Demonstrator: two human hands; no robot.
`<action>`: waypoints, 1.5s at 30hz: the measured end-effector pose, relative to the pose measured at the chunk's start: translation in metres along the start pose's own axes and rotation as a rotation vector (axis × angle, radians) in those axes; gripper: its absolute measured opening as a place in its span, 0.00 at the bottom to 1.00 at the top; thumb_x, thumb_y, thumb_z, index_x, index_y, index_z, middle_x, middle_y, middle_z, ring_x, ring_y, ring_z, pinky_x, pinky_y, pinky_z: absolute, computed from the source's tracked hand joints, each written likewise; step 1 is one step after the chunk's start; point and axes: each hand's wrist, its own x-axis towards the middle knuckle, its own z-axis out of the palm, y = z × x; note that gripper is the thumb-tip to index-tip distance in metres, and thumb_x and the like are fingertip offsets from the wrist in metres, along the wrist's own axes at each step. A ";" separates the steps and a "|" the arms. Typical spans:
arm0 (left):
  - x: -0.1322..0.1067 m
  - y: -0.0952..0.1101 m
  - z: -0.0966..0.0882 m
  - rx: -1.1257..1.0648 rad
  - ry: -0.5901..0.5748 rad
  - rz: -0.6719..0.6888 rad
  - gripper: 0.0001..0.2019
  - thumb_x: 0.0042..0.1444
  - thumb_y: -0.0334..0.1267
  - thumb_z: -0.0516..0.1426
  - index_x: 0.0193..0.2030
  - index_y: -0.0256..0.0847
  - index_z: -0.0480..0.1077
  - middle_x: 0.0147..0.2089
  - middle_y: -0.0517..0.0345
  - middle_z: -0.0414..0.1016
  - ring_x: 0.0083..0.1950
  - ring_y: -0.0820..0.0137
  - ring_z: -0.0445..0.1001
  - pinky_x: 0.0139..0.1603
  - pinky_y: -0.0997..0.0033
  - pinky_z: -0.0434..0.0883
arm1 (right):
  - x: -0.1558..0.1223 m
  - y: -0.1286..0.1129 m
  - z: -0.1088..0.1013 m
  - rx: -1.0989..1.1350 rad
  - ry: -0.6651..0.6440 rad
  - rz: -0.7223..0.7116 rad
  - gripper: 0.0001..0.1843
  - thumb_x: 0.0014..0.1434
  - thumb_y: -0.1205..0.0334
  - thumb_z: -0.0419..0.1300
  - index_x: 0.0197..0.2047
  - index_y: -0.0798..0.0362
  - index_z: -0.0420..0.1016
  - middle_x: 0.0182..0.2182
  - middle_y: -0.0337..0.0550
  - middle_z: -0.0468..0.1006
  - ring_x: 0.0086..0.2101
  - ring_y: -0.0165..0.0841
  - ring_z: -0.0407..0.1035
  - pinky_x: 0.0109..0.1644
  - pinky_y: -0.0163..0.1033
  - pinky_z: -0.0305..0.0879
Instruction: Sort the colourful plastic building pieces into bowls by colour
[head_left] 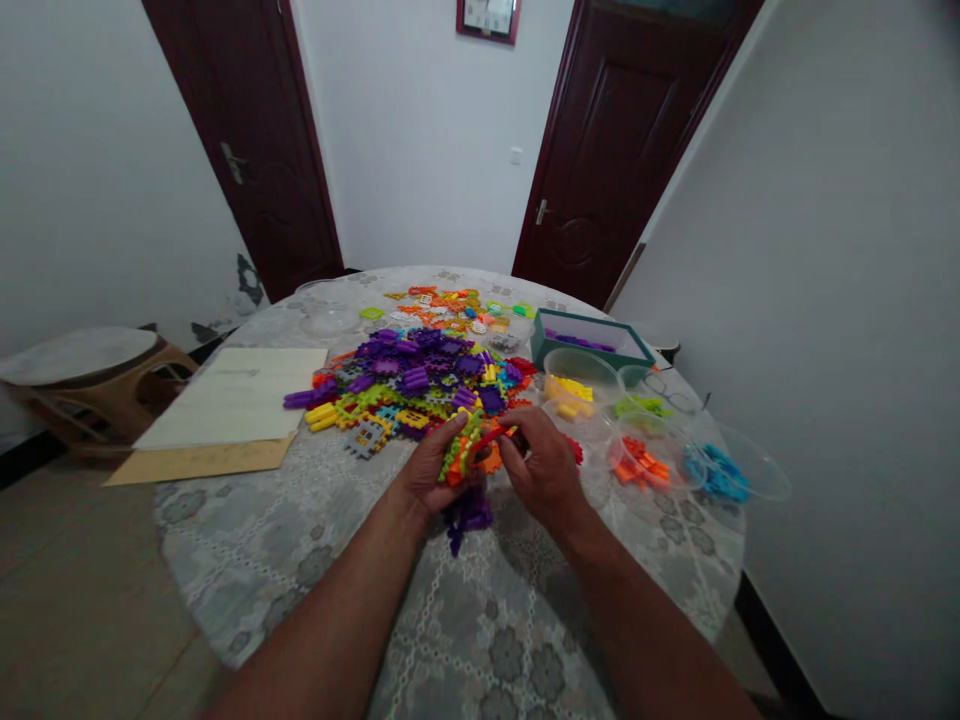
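Cradled in my left hand is a small bundle of interlocking plastic building pieces, lime green and orange, with fingers closed round it. My right hand pinches a thin red plastic piece between thumb and fingers. The red piece's left end meets the bundle; whether it is joined there I cannot tell. Purple pieces lie on the tablecloth just under my hands. Right behind them spreads a big heap of notched pieces, mostly purple, with green, yellow, grey and red among them.
Clear plastic tubs on the right hold yellow, green, orange and blue pieces. Behind them stands a dark green box with purple pieces. Pale boards lie at left; small orange pieces lie at the back.
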 end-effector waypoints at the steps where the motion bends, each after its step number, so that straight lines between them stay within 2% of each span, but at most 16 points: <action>1: 0.000 0.001 -0.001 -0.020 -0.005 0.003 0.12 0.68 0.42 0.62 0.49 0.33 0.75 0.37 0.48 0.83 0.29 0.67 0.82 0.22 0.73 0.75 | 0.001 0.000 -0.005 -0.027 0.034 0.006 0.05 0.68 0.66 0.58 0.46 0.49 0.74 0.40 0.43 0.77 0.37 0.36 0.72 0.43 0.40 0.69; 5: 0.001 0.002 -0.003 -0.085 -0.053 0.009 0.12 0.67 0.40 0.63 0.50 0.34 0.74 0.38 0.50 0.81 0.30 0.69 0.80 0.19 0.76 0.70 | 0.007 0.016 -0.031 -0.280 0.196 0.059 0.02 0.69 0.63 0.59 0.43 0.49 0.73 0.37 0.43 0.75 0.35 0.36 0.69 0.41 0.41 0.67; 8: 0.002 0.001 -0.003 -0.071 -0.039 0.022 0.11 0.66 0.40 0.63 0.48 0.33 0.74 0.38 0.51 0.81 0.29 0.70 0.79 0.19 0.76 0.70 | 0.009 0.038 -0.046 -0.495 0.227 0.105 0.03 0.68 0.64 0.58 0.43 0.50 0.73 0.38 0.47 0.75 0.38 0.40 0.70 0.45 0.44 0.67; 11: 0.002 -0.001 -0.001 -0.035 -0.009 0.046 0.11 0.65 0.40 0.64 0.46 0.33 0.75 0.37 0.52 0.81 0.29 0.70 0.79 0.18 0.76 0.69 | 0.009 0.048 -0.048 -0.573 0.235 0.104 0.07 0.67 0.63 0.59 0.47 0.51 0.75 0.43 0.52 0.76 0.45 0.46 0.70 0.52 0.51 0.68; 14: 0.002 -0.004 0.002 0.002 0.028 0.067 0.11 0.63 0.41 0.66 0.45 0.35 0.75 0.36 0.53 0.81 0.28 0.70 0.79 0.18 0.76 0.69 | 0.006 0.031 -0.034 -0.424 0.183 0.041 0.10 0.69 0.63 0.58 0.52 0.51 0.74 0.47 0.53 0.78 0.50 0.46 0.71 0.58 0.53 0.68; 18: 0.003 -0.008 0.006 0.021 0.030 0.131 0.11 0.60 0.40 0.68 0.43 0.36 0.76 0.34 0.54 0.81 0.27 0.70 0.79 0.24 0.74 0.75 | -0.005 -0.005 -0.004 -0.154 -0.140 -0.064 0.17 0.69 0.59 0.63 0.60 0.48 0.72 0.51 0.51 0.79 0.51 0.44 0.73 0.57 0.51 0.72; 21: 0.005 -0.010 0.007 0.005 0.016 0.190 0.09 0.57 0.36 0.69 0.40 0.36 0.75 0.34 0.53 0.81 0.31 0.68 0.81 0.33 0.72 0.79 | -0.014 -0.016 0.013 -0.127 -0.246 -0.036 0.20 0.68 0.58 0.65 0.61 0.48 0.73 0.51 0.51 0.78 0.49 0.44 0.74 0.53 0.50 0.74; 27: 0.005 -0.009 0.007 -0.003 -0.020 0.171 0.10 0.56 0.35 0.68 0.41 0.36 0.74 0.35 0.51 0.81 0.32 0.65 0.82 0.34 0.69 0.79 | -0.015 -0.010 0.019 -0.012 -0.127 0.005 0.15 0.67 0.62 0.65 0.56 0.49 0.74 0.46 0.48 0.77 0.44 0.40 0.73 0.50 0.47 0.74; 30: 0.005 -0.008 0.006 0.003 -0.036 0.166 0.12 0.56 0.35 0.69 0.45 0.35 0.75 0.36 0.51 0.81 0.31 0.66 0.82 0.27 0.73 0.76 | -0.013 -0.010 0.016 0.023 -0.044 0.058 0.13 0.67 0.63 0.62 0.54 0.48 0.74 0.45 0.47 0.77 0.39 0.38 0.73 0.45 0.44 0.74; 33: 0.005 -0.008 0.004 0.050 0.029 0.164 0.15 0.56 0.38 0.70 0.47 0.37 0.73 0.34 0.54 0.80 0.25 0.70 0.78 0.18 0.76 0.71 | -0.014 -0.010 0.014 0.064 0.056 0.121 0.12 0.67 0.64 0.58 0.52 0.48 0.74 0.46 0.47 0.77 0.43 0.38 0.74 0.45 0.43 0.75; 36: 0.006 -0.006 0.003 0.056 0.094 0.171 0.17 0.55 0.39 0.71 0.47 0.39 0.72 0.33 0.58 0.79 0.23 0.71 0.77 0.16 0.78 0.69 | -0.015 -0.006 0.013 0.135 0.122 0.199 0.18 0.68 0.64 0.57 0.59 0.47 0.72 0.50 0.48 0.79 0.46 0.39 0.76 0.49 0.45 0.76; 38: 0.005 -0.004 0.004 0.037 0.089 0.156 0.18 0.56 0.39 0.70 0.48 0.39 0.71 0.33 0.58 0.79 0.23 0.72 0.77 0.16 0.79 0.68 | -0.013 -0.004 0.011 0.176 0.129 0.227 0.23 0.68 0.63 0.58 0.65 0.46 0.70 0.53 0.49 0.80 0.47 0.39 0.77 0.51 0.45 0.77; 42: 0.004 0.001 0.006 0.014 0.062 0.114 0.16 0.60 0.41 0.67 0.50 0.38 0.70 0.31 0.58 0.78 0.20 0.74 0.73 0.16 0.79 0.68 | -0.001 -0.005 -0.006 0.152 0.120 0.224 0.22 0.67 0.63 0.59 0.64 0.47 0.73 0.51 0.46 0.82 0.44 0.37 0.78 0.50 0.43 0.76; 45: 0.004 0.003 0.007 0.020 0.047 0.101 0.12 0.63 0.41 0.65 0.47 0.38 0.71 0.30 0.58 0.76 0.21 0.73 0.73 0.17 0.77 0.69 | 0.008 -0.004 -0.034 0.061 0.114 0.240 0.21 0.67 0.63 0.58 0.62 0.48 0.77 0.50 0.45 0.84 0.43 0.37 0.78 0.51 0.43 0.75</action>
